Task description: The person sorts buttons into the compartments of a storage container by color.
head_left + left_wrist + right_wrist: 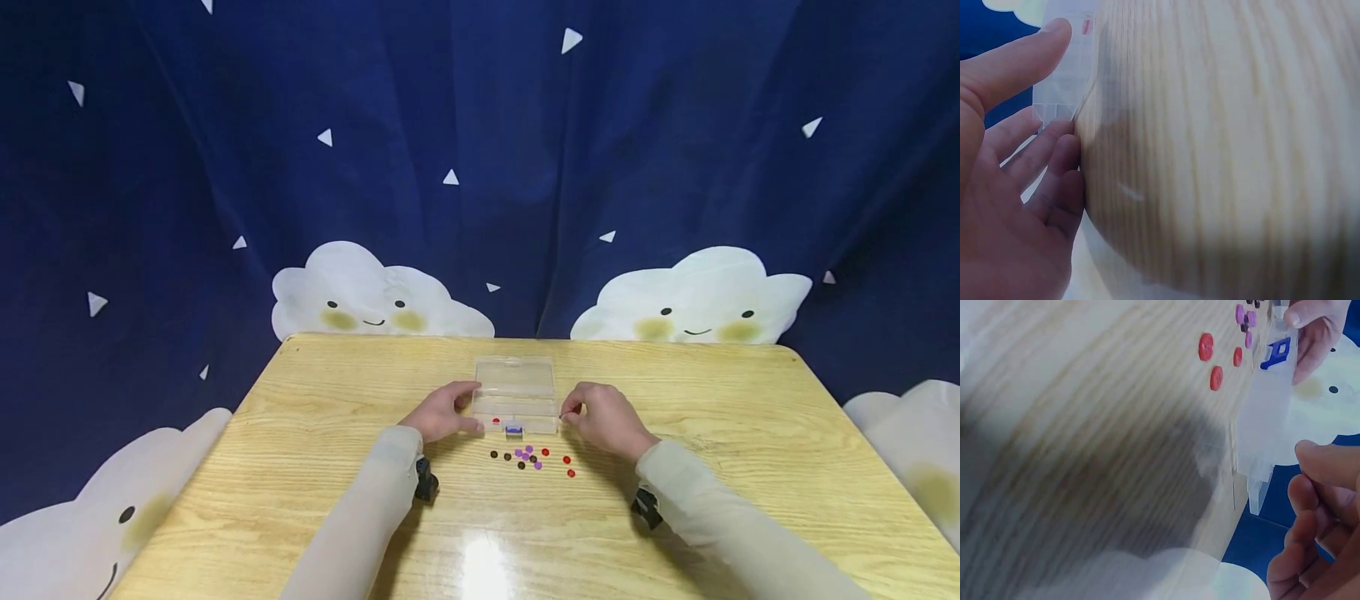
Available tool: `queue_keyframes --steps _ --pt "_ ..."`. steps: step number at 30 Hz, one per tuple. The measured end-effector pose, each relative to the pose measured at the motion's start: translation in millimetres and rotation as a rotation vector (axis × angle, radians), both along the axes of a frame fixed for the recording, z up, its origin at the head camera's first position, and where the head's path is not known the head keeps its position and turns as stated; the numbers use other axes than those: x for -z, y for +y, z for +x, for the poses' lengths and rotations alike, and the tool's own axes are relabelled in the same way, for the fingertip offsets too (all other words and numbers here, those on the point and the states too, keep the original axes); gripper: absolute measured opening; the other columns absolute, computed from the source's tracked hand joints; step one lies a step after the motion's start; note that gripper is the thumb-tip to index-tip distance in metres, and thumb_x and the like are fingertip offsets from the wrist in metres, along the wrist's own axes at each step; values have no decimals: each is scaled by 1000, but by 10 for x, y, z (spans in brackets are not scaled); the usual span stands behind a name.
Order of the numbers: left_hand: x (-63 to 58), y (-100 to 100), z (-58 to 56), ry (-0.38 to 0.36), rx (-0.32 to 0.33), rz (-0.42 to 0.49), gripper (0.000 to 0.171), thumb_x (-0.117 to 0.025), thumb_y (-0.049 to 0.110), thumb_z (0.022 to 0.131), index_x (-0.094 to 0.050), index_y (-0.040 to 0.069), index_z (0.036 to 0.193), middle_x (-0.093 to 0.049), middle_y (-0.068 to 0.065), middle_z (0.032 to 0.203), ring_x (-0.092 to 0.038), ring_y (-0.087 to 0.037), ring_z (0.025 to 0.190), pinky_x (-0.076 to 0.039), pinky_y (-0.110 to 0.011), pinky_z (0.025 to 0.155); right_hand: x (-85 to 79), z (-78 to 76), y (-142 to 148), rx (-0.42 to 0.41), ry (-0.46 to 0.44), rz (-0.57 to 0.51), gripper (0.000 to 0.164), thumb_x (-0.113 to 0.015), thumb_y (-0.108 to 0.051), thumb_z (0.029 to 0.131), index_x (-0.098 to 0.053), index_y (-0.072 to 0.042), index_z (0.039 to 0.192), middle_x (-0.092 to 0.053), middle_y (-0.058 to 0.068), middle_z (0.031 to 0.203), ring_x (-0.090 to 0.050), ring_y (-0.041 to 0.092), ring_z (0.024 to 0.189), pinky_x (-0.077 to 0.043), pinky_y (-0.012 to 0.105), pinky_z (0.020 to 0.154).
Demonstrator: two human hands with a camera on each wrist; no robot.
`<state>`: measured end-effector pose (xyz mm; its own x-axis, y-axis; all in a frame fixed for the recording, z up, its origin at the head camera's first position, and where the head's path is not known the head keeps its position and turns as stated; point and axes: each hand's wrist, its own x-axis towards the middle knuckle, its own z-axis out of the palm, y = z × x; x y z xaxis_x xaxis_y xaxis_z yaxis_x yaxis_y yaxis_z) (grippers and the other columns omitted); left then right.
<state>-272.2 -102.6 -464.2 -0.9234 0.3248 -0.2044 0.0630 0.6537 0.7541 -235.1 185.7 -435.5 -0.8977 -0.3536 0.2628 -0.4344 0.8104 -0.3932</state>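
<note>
A clear plastic box [487, 406] stands with its lid [514, 375] tilted back and a blue clasp [513, 430] at the front. My left hand [444, 412] grips the box's left end, thumb at the front corner and fingers at the rear. A red button [496, 422] lies in the left front compartment. By the right end of the box is my right hand [606, 417], fingers curled and thumb near the index finger. A tiny dark spot shows at its fingertips in the head view; the right wrist view does not show what it is.
Several black buttons [493, 454], purple buttons [537, 466] and three red buttons [1206, 347] lie loose on the wooden table [337, 375] in front of the box. A dark blue curtain [405, 208] with white clouds hangs behind the far edge.
</note>
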Motion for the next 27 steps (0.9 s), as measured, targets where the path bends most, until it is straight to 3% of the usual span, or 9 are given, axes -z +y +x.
queue_keyframes --steps 15,27 --pt "-1 18 31 12 -22 -11 76 -84 23 80 -49 18 147 -58 -8 138 -54 -27 123 -45 -45 106 -13 -71 -41 38 -11 -13 11 -78 -8 80 -73 -13 72 -66 -2 75 -57 9 70 -49 29 68" --pt "-5 14 13 15 -13 -12 76 -84 23 80 -49 18 147 -58 -9 131 -53 -25 118 -44 -44 105 -26 -140 -152 53 -46 -19 9 -76 -10 85 -72 -12 76 -67 0 79 -57 11 71 -50 33 71"
